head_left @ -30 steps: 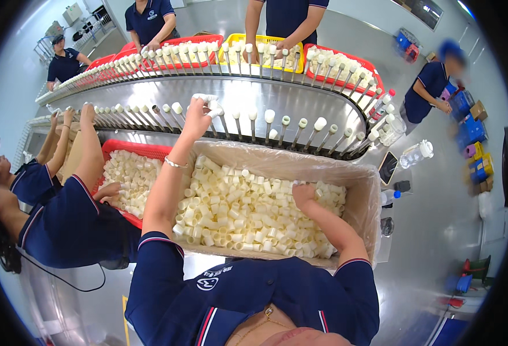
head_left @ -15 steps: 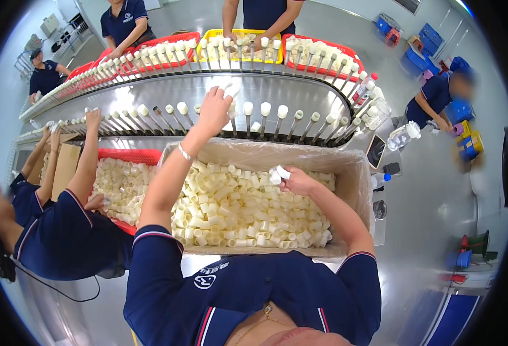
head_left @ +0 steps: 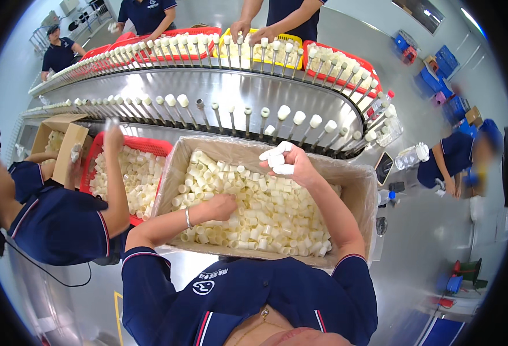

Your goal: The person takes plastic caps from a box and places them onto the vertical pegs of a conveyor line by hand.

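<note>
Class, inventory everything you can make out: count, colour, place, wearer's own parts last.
Plastic-lined cardboard box: one, brown, before the wearer
Short plastic tubes: countless, cream, inside that box
Small cardboard box: one, brown, left
Round-ended metal table: one, silver, centre
Upright metal rods: dozens, grey, along the table's edge
Plastic baskets: several, red, left and across the table
Plastic basket: one, yellow, across the table
Flat phone: one, black, right
Plastic bottles: at least three, clear, right
Plastic crates: several, blue, right background
Co-workers: at least five, navy-shirted, around the table and right
Left grip: one, over the tubes
Right grip: one, white pieces at fingers, over the box
</note>
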{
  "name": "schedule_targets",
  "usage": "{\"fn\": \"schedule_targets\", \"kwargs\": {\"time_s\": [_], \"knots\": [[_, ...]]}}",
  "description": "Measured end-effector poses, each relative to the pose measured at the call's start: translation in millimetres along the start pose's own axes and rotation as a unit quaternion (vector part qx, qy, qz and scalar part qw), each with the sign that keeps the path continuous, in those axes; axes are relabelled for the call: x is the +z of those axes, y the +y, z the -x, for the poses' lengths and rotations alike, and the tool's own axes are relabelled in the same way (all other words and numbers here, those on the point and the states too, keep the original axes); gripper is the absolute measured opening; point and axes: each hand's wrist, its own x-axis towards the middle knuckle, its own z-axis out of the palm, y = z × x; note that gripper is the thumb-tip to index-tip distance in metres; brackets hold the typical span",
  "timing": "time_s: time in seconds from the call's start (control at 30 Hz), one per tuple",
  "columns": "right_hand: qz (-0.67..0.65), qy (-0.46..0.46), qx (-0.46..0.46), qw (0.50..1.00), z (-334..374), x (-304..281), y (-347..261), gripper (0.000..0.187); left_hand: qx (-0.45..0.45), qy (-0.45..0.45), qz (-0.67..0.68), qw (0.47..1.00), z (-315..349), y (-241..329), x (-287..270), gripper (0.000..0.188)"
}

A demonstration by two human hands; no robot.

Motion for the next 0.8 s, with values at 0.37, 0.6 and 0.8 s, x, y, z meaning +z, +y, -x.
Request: {"fn": "schedule_targets", "kwargs": {"time_s": [0.37, 0.6, 0.8], "knots": [[0.44, 0.104, 0.017, 0.892, -55, -22, -56, 0.037, -0.042, -0.033, -0.025, 0.998, -7, 4, -11, 0.029], [0.799, 0.062, -0.089, 0.592, -78, -70, -65, 0.023, -0.047, -0.056, -0.065, 0.995, -11, 5, -12, 0.028], [0.843, 0.022, 0.12, 0.524, -98, -87, -72, 0.019, -0.039, -0.102, -0.062, 0.992, -13, 3, -22, 0.023]]}}
